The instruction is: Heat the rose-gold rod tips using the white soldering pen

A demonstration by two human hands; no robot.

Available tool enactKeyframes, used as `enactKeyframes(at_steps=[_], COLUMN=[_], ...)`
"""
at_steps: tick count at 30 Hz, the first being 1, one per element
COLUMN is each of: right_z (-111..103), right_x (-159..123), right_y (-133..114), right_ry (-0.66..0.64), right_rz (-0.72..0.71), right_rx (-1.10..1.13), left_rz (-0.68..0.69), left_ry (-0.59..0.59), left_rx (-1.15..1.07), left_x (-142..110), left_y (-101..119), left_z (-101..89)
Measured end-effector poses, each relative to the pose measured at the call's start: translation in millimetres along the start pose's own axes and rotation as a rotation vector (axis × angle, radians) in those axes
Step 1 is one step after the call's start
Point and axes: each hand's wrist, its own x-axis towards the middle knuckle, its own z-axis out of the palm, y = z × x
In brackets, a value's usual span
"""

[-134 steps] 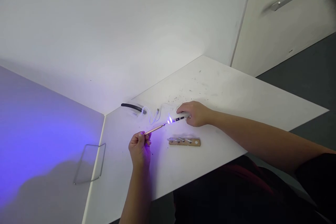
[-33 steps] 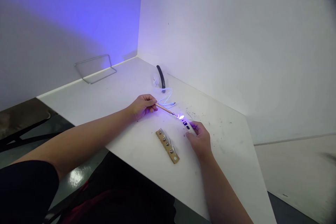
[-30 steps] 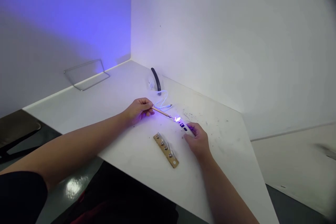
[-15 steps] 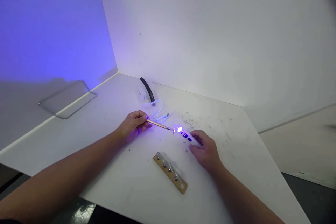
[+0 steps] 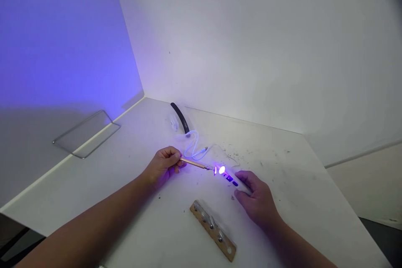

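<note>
My left hand (image 5: 165, 165) is closed around the end of a thin copper-coloured stick (image 5: 195, 163), pinched between thumb and fingers. At the stick's far tip sits a small piece (image 5: 215, 171) glowing violet; its exact kind is too small to tell. My right hand (image 5: 259, 194) grips a white handheld UV lamp (image 5: 240, 184) with dark buttons and a display. Its lit head faces the small piece across a narrow gap. Below the two hands, a brown strip (image 5: 201, 217) lies on the table, bearing several clear tips on round metal studs.
Behind my hands are a white cable (image 5: 195, 144), a curved black bar (image 5: 180, 118) and a small clear item (image 5: 174, 122). A bent metal wire frame (image 5: 83, 158) leans at the left wall. Dark crumbs dot the white table (image 5: 132, 217). White walls close off the back and left.
The whole scene sits lower and slightly right in the picture, as the camera has tilted. Both hands keep the stick and the lit lamp in the same arrangement.
</note>
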Motion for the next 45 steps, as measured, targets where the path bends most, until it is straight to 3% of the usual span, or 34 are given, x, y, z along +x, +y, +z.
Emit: enactKeyframes(at_steps=[17,45], right_z=[1.3,0.8], right_x=[0.0,-1.7], right_y=[-5.2,-3.7], right_ry=[0.032,0.021], right_rz=[0.0,-0.136], right_rx=[0.025,-0.073], left_rz=[-0.046,-0.068], left_ry=[-0.022,0.008], left_rx=[0.016,0.057], left_x=[-3.2,-6.3], left_y=[3.5,4.5], left_z=[-4.1,-4.1])
